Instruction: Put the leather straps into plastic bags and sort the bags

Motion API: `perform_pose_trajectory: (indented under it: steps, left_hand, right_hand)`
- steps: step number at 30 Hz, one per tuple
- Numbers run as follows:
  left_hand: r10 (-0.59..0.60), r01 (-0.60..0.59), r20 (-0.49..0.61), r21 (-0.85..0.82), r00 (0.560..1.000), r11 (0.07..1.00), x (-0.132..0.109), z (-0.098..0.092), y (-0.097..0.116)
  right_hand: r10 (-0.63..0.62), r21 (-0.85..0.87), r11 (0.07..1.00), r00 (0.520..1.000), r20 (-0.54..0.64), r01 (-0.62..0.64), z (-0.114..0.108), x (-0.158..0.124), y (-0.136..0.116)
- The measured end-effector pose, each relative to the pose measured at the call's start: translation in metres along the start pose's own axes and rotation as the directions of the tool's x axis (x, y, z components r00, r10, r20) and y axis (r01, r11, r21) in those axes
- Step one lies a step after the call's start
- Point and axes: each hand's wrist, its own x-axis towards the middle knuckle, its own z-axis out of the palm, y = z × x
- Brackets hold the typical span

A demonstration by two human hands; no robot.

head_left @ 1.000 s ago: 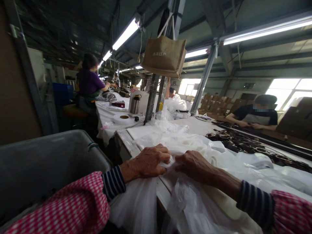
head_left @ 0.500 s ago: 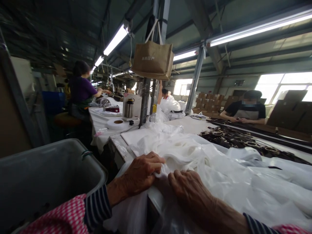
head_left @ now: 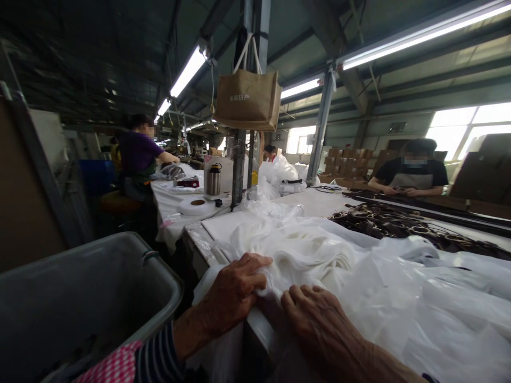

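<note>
A large clear plastic bag (head_left: 383,298) spreads over the near part of the table, with soft white material (head_left: 307,250) bunched inside it. My left hand (head_left: 235,284) is closed on a gathered fold of the bag at the table's near edge. Just to the right, my right hand (head_left: 315,314) has its fingers curled down against the plastic, gripping it; its fingertips are partly hidden. A small gap separates the two hands. Loose plastic hangs below them over the table edge.
A grey bin (head_left: 131,242) stands at my left. Dark straps with metal rings (head_left: 391,221) lie across the table. A steel bottle (head_left: 214,180) and a white tape roll (head_left: 196,206) stand beyond, near a post with a hanging brown bag (head_left: 247,100). Co-workers sit at left (head_left: 138,151) and right (head_left: 415,173).
My right hand has shifted slightly right, away from the left, which keeps its hold on the bag. The view has turned a little. The co-worker at left leans differently.
</note>
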Motion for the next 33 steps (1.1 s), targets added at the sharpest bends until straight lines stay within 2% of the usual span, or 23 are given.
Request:
perform_pose_trajectory:
  steps: [3, 7, 11, 14, 20, 23, 27, 31, 33]
  left_hand:
    - [-0.084, 0.092, -0.079, 0.105, 0.993, 0.990, -0.006, 0.003, 0.009]
    - [-0.155, 0.173, -0.125, 0.149, 0.980, 0.974, -0.012, 0.008, 0.019]
    - [-0.180, 0.211, -0.177, 0.178, 0.968, 0.961, -0.014, 0.011, 0.022]
    - [-0.176, 0.210, -0.188, 0.180, 0.966, 0.961, -0.013, 0.011, 0.024]
    - [-0.259, 0.270, -0.171, 0.049, 0.951, 0.962, -0.009, 0.006, 0.031]
    - [-0.263, 0.271, -0.191, 0.016, 0.946, 0.962, -0.011, 0.007, 0.031]
    - [-0.222, 0.254, -0.235, 0.120, 0.946, 0.960, -0.014, 0.008, 0.031]
    - [-0.204, 0.253, -0.249, 0.182, 0.947, 0.950, -0.014, 0.008, 0.032]
    - [-0.174, 0.226, -0.244, 0.204, 0.954, 0.953, -0.015, 0.008, 0.031]
  right_hand:
    - [0.041, 0.060, 0.997, 0.998, 0.052, -0.044, -0.001, 0.003, 0.005]
    - [0.118, 0.136, 0.981, 0.982, 0.144, -0.138, -0.017, 0.016, 0.005]
    - [0.199, 0.185, 0.945, 0.924, 0.327, -0.269, -0.039, 0.035, 0.004]
    - [0.220, 0.207, 0.924, 0.888, 0.403, -0.323, -0.050, 0.045, 0.007]
    - [0.222, 0.233, 0.915, 0.892, 0.394, -0.331, -0.054, 0.047, 0.019]
    - [0.224, 0.246, 0.911, 0.898, 0.378, -0.331, -0.053, 0.047, 0.021]
    - [0.226, 0.214, 0.927, 0.915, 0.334, -0.308, -0.047, 0.046, 0.020]
    - [0.121, 0.160, 0.973, 0.956, 0.266, -0.168, -0.039, 0.046, 0.020]
    - [0.115, 0.128, 0.980, 0.956, 0.270, -0.154, -0.038, 0.047, 0.020]
